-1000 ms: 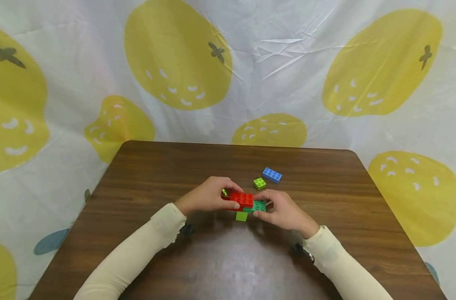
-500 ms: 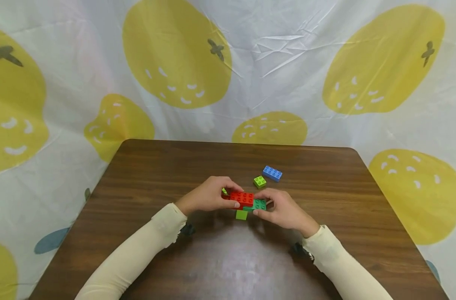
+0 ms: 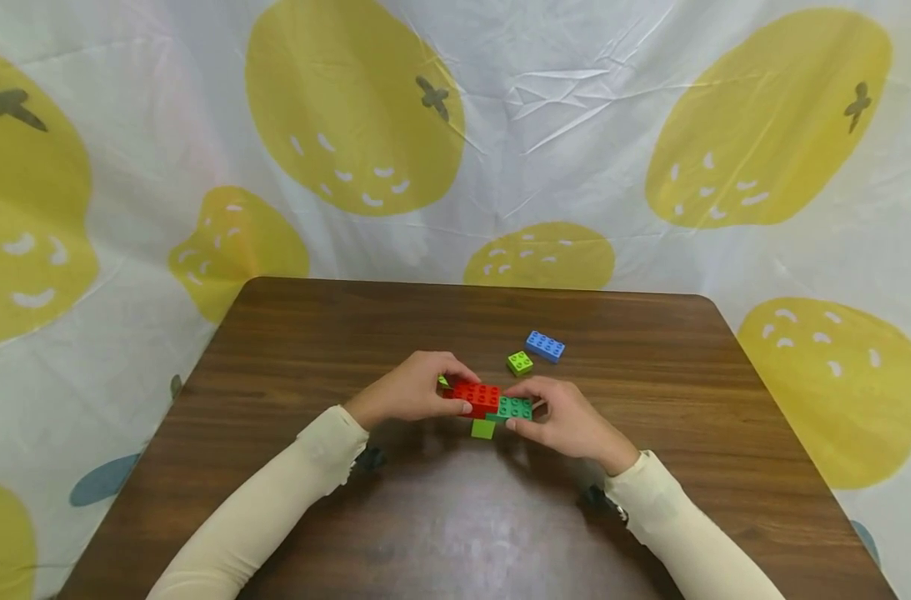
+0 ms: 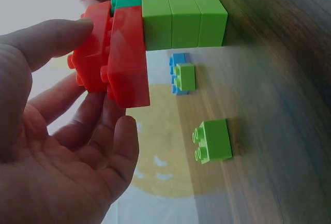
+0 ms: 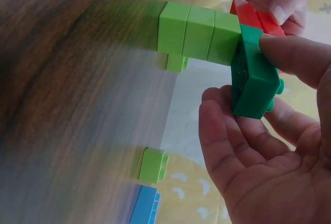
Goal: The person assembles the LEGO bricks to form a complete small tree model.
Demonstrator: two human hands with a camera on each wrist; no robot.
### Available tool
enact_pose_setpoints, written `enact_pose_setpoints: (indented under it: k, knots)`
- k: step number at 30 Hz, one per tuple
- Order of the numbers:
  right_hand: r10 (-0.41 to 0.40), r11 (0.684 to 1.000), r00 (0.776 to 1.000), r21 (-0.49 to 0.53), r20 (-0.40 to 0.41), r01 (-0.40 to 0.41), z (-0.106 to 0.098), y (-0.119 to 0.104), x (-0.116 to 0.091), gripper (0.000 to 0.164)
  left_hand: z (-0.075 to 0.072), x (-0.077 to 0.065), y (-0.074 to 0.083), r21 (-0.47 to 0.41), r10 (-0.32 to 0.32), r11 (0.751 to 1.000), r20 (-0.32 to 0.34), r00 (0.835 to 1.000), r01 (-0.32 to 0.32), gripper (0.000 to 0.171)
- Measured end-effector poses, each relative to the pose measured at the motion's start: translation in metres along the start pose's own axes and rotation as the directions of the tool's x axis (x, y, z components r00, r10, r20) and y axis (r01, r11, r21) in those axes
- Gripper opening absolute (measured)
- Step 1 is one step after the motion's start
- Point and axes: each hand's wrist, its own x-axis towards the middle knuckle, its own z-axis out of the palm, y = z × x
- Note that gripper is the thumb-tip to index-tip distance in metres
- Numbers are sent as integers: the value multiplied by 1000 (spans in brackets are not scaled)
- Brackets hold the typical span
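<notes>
My left hand (image 3: 413, 387) pinches an upper red toy brick (image 4: 94, 45) between thumb and fingers. Right below it is a second red brick (image 4: 128, 61), with some of its studs showing between the two. A dark green brick (image 5: 256, 76) lies end to end with the lower red one, and my right hand (image 3: 568, 418) holds it by its sides, thumb at the front. Both lower bricks rest on top of an upright column of three lime-green bricks (image 4: 183, 21) that stands on the table.
Behind the column, a loose lime-green brick (image 3: 519, 362) and a blue brick (image 3: 545, 346) lie on the brown wooden table (image 3: 335, 325). Another lime-green brick (image 4: 216, 141) is just behind my left hand. A fruit-print curtain (image 3: 395, 242) hangs beyond the far edge.
My left hand has shifted slightly left with the upper red brick, uncovering more of the dark green brick's studs. The right hand has stayed in place.
</notes>
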Motion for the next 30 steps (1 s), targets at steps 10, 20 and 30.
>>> enact_pose_setpoints:
  k: [10, 20, 30]
  knots:
    - [-13, 1000, 1000, -9, 3, 13, 2, 2, -2, 36, 8, -2, -1, -38, 42, 998, -18, 999, -42, 39]
    - [-9, 1000, 1000, 2, 8, 9, 1, 1, 0, 36, 8, -1, -1, -51, 35, 998, -55, 998, -38, 39]
    - [-9, 1000, 1000, -9, 1, 9, 2, 1, 0, 35, 16, 2, -10, -130, 19, 991, -69, 997, -27, 37]
